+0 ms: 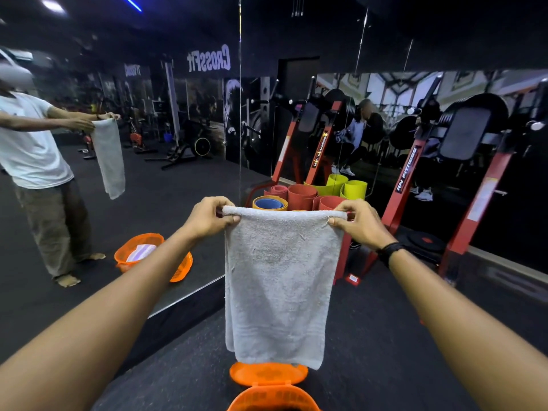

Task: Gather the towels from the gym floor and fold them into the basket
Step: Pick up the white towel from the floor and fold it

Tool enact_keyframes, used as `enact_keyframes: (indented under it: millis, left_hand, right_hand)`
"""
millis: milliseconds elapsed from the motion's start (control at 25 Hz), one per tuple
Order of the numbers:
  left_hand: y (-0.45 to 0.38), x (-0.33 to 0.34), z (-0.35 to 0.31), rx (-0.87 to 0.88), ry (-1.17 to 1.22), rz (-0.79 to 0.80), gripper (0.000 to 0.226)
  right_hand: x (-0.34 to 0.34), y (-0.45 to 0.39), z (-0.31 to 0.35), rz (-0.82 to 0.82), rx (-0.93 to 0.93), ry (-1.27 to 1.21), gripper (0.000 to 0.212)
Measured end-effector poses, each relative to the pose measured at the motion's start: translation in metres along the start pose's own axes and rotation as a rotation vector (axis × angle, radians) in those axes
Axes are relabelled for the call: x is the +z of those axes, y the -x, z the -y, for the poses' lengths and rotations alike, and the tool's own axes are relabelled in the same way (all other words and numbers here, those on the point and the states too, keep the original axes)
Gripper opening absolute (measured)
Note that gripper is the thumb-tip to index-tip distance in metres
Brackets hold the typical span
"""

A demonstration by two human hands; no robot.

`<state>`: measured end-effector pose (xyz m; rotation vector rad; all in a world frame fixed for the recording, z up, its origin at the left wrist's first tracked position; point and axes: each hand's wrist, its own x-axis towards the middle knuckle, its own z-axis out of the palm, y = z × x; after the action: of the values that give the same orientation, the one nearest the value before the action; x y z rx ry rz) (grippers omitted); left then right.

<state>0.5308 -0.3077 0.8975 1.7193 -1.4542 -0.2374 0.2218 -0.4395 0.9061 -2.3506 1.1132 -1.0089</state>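
Orange basket [272,397] sits on the floor [385,351] directly below a white towel [278,286] that hangs in the air. Left hand [207,218] and right hand [360,222] each pinch a top corner, fingers [336,222] curled over the hem. Rolled mats [302,197] stand behind.

basket [272,398] cut off (bottom edge), contents hidden

I see a dark rubber gym floor [385,336] and a wall mirror [133,129] on my left. Red weight machines [462,226] stand ahead beside rolled mats [302,195]. Ceiling lights [52,5] glow dimly overhead.
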Motion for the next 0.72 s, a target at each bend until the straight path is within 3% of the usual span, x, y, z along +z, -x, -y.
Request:
enact_keyframes:
  millis: [160,320,360,440,480,560,640,720]
  left_hand:
    - [0.002,0.007,0.019,-0.111,0.088,0.075,0.007]
    - [0.010,0.005,0.007,-0.141,0.102,0.263,0.005]
    - [0.006,-0.001,-0.006,-0.109,0.219,0.200,0.007]
    - [-0.007,-0.020,-0.031,-0.068,0.543,0.005,0.017]
    - [-0.016,-0.029,-0.038,-0.055,0.640,0.015,0.034]
    - [-0.011,-0.030,-0.037,-0.146,0.485,0.237,0.069]
    - [0.007,-0.012,-0.016,-0.278,0.346,0.377,0.068]
    - [0.016,0.000,-0.006,-0.371,0.475,0.351,0.055]
  right_hand:
    - [0.002,0.005,-0.013,0.191,0.083,-0.186,0.016]
    - [-0.002,0.012,-0.010,0.385,0.095,-0.192,0.018]
    - [-0.012,0.005,0.001,0.362,0.091,-0.269,0.016]
    - [-0.041,-0.013,0.023,0.152,0.104,-0.585,0.022]
    - [-0.052,-0.021,0.030,0.115,0.123,-0.725,0.032]
    - [-0.048,-0.016,0.031,0.250,0.207,-0.671,0.048]
    - [-0.022,-0.002,0.010,0.384,0.265,-0.562,0.046]
    - [-0.004,0.007,-0.004,0.380,0.362,-0.687,0.061]
